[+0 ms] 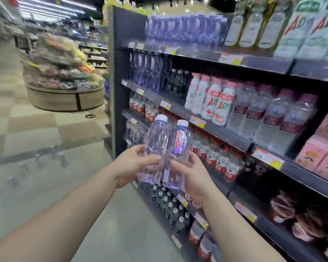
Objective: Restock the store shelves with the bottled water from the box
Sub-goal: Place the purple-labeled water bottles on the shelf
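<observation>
Store shelves [222, 135] run along our right, mostly full; we've got two water bottles [164, 150] side by side, left hand [134, 163] and right hand [190, 172] each wrapped round one (box not visible); best keep them upright, slide into the matching purple row.

Open floor [45, 148] lies to the left of the shelving unit [119, 72], wide and unblocked as far as the round produce stand [64, 87] well back in the aisle. On the right the shelves are packed. The tier of pink-capped milk drink bottles [212, 103] and wrapped water packs [273, 118] is filled to its front edge. Red-labelled water bottles [222, 157] crowd the tier below. A dark gap [254, 178] shows just right of those red-labelled bottles. Blue-tinted bottles [186, 29] line the top tier shoulder to shoulder.
</observation>
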Demonstrator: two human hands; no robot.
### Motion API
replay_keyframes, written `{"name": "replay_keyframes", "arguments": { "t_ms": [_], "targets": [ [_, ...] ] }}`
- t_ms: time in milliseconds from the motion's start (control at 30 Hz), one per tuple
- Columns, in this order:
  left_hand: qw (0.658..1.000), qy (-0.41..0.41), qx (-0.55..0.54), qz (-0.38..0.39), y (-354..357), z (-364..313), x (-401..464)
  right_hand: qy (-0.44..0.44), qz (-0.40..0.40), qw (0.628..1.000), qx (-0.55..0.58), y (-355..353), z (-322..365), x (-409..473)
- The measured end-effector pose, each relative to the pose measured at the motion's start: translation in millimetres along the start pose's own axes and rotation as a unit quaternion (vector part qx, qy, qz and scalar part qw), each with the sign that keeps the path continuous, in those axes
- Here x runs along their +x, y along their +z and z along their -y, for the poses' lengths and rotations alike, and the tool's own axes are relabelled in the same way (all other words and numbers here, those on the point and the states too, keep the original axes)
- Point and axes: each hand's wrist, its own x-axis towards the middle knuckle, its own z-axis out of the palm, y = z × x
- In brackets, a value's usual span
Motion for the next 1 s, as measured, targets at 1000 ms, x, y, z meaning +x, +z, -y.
{"name": "replay_keyframes", "arguments": {
  "t_ms": [1000],
  "targets": [
    [0.989, 0.138, 0.042, -0.003, -307.2, -160.6, 349.0, -0.120, -0.026, 0.988, -0.090, 175.1, 74.1, 440.4]
  ]
}}
